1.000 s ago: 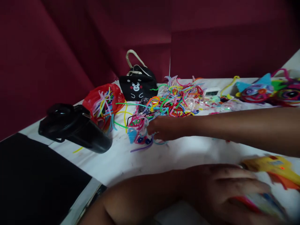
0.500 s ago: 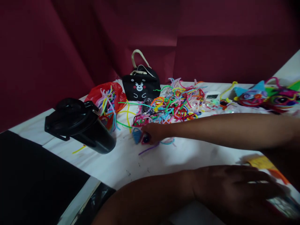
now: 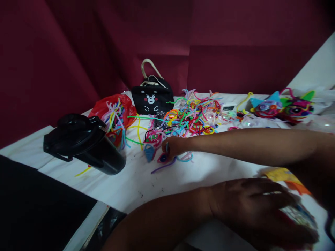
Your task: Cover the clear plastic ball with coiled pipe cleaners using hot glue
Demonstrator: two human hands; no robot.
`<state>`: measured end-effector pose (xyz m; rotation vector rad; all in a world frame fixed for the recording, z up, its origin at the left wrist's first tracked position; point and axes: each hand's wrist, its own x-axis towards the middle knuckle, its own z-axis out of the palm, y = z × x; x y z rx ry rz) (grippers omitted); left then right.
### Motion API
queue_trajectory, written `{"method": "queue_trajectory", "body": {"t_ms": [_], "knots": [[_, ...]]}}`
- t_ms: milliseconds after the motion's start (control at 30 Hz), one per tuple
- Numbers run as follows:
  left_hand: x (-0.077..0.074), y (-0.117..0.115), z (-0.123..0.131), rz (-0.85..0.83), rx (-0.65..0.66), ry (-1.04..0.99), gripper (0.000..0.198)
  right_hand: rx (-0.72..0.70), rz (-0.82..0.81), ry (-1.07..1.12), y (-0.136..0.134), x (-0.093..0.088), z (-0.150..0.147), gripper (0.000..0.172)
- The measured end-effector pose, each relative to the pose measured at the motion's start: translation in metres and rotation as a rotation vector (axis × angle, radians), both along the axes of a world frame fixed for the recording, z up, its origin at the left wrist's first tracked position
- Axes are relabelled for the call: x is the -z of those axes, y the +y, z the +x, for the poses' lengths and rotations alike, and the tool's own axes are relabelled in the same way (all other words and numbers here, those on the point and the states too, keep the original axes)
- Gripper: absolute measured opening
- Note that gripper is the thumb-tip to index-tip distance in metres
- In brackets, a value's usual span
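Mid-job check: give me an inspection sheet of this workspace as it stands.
Surface: white table, black mat at left.
Job's things: small pipe-cleaner shapes at right hand; blurred colourful piece under left hand.
Clutter: pipe-cleaner pile, tilted black jug, red bag, bear pouch, finished crafts, yellow-orange item.
Fingers: right curled on shapes, left spread; grips unclear.
Cables: nothing seen.
Surroundings: maroon backdrop.

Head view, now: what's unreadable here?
Head view only:
1. Grip of right hand by the pink loop: hidden by its own fingers.
2. Under left hand, the colourful thing: motion-blurred, partly covered.
3. The yellow sheet: partly behind the right forearm, dim.
4. The white device beyond the pipe-cleaner pile: too small to identify.
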<state>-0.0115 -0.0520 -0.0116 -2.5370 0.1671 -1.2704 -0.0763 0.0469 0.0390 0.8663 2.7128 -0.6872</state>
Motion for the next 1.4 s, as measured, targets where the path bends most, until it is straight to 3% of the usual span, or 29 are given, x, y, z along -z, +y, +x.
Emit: {"method": "queue_trajectory", "body": {"t_ms": [133, 233, 400, 533, 600, 733, 800, 1033, 1167, 1300, 1400], "knots": [[0.007, 0.000, 0.000, -0.086, 0.009, -0.089, 0.061, 0.039, -0.145, -0.001, 0.004, -0.009, 0.008, 0.026], [0.012, -0.004, -0.003, -0.192, 0.018, -0.145, 0.062, 0.135, -0.252, 0.078, 0.016, -0.027, 0.032, 0.026], [0.010, -0.005, -0.015, -0.307, -0.058, 0.038, 0.054, 0.361, -0.386, 0.152, 0.044, -0.061, 0.120, 0.069], [0.013, -0.001, -0.014, -0.384, -0.013, -0.032, 0.057, 0.565, -0.389, 0.101, 0.062, -0.061, 0.204, 0.087], [0.016, 0.001, -0.012, -0.417, -0.019, -0.053, 0.058, 0.665, -0.358, 0.060, 0.070, -0.054, 0.240, 0.083], [0.016, 0.003, -0.010, -0.452, -0.062, -0.047, 0.066, 0.814, -0.261, -0.045, 0.082, -0.041, 0.294, 0.039], [0.015, 0.004, -0.010, -0.475, -0.092, -0.058, 0.070, 0.851, -0.225, -0.095, 0.084, -0.035, 0.312, 0.033], [0.021, 0.006, -0.014, -0.535, -0.157, -0.086, 0.074, 0.850, -0.035, -0.208, 0.081, -0.016, 0.333, 0.034], [0.020, 0.009, -0.015, -0.537, -0.141, -0.084, 0.070, 0.818, 0.197, -0.176, 0.069, -0.026, 0.333, 0.028], [0.025, 0.020, -0.014, -0.506, -0.104, -0.134, 0.067, 0.738, 0.358, -0.047, 0.029, -0.050, 0.329, 0.015], [0.030, 0.027, -0.011, -0.520, -0.117, -0.222, 0.064, 0.651, 0.414, 0.073, -0.027, -0.072, 0.315, 0.018]]}}
